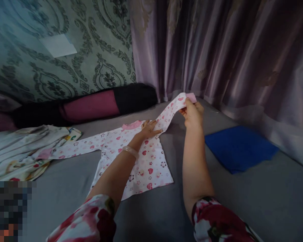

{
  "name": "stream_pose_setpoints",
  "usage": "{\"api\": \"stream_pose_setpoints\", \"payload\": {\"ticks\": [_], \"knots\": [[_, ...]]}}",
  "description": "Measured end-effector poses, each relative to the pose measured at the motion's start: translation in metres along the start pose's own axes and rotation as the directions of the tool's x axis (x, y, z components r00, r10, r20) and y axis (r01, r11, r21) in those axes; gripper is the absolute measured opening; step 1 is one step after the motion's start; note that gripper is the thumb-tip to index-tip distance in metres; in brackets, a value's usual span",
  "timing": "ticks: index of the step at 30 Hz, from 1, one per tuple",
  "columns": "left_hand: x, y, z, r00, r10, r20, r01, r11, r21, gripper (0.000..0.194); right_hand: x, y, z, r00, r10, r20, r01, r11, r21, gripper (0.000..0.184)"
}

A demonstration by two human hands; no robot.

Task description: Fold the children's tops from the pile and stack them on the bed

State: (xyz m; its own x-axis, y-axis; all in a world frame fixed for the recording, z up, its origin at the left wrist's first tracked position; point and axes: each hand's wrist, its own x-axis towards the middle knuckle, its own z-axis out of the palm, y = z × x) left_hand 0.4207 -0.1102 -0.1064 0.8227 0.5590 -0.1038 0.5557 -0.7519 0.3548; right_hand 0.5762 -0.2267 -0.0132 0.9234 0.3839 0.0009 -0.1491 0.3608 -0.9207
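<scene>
A small white long-sleeved shirt with pink and red hearts and flowers lies spread on the grey sheet, its pink collar toward the wall. My left hand rests with fingers spread on the shirt's shoulder, and a pale bangle is on that wrist. Close to its pink cuff, the right sleeve is pinched in my right hand and raised off the bed. The other sleeve stretches out to the left, its cuff touching a crumpled blanket.
A folded blue cloth lies to the right. On the left is the crumpled patterned blanket. A long black and pink bolster runs along the patterned wall. Purple curtains hang at the bed's far right edge. The lower left corner is pixelated.
</scene>
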Motion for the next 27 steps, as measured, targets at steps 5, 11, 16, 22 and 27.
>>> {"api": "stream_pose_setpoints", "payload": {"ticks": [5,11,16,22,27], "knots": [[0.012,-0.004,-0.004,0.998,0.041,0.044,-0.044,0.998,0.053,0.094,-0.015,0.008,0.023,0.987,0.012,0.159,-0.014,1.0,0.011,0.025],[0.017,-0.006,-0.005,0.995,0.091,-0.036,-0.09,0.996,0.017,0.083,-0.031,0.015,0.044,0.967,0.093,0.237,-0.095,0.995,-0.006,0.019],[-0.015,-0.023,-0.008,0.955,0.035,-0.294,-0.134,0.937,-0.324,0.054,-0.039,0.018,0.051,0.962,0.162,0.221,-0.166,0.986,-0.003,0.01],[-0.085,-0.072,-0.015,0.83,-0.465,-0.308,-0.03,0.514,-0.857,0.029,-0.051,0.043,0.07,0.937,0.185,0.296,-0.158,0.981,-0.114,0.014],[-0.123,-0.097,-0.009,0.677,-0.72,-0.149,-0.127,0.085,-0.988,0.016,-0.085,0.068,0.091,0.902,0.178,0.393,-0.079,0.964,-0.255,0.008]]}}
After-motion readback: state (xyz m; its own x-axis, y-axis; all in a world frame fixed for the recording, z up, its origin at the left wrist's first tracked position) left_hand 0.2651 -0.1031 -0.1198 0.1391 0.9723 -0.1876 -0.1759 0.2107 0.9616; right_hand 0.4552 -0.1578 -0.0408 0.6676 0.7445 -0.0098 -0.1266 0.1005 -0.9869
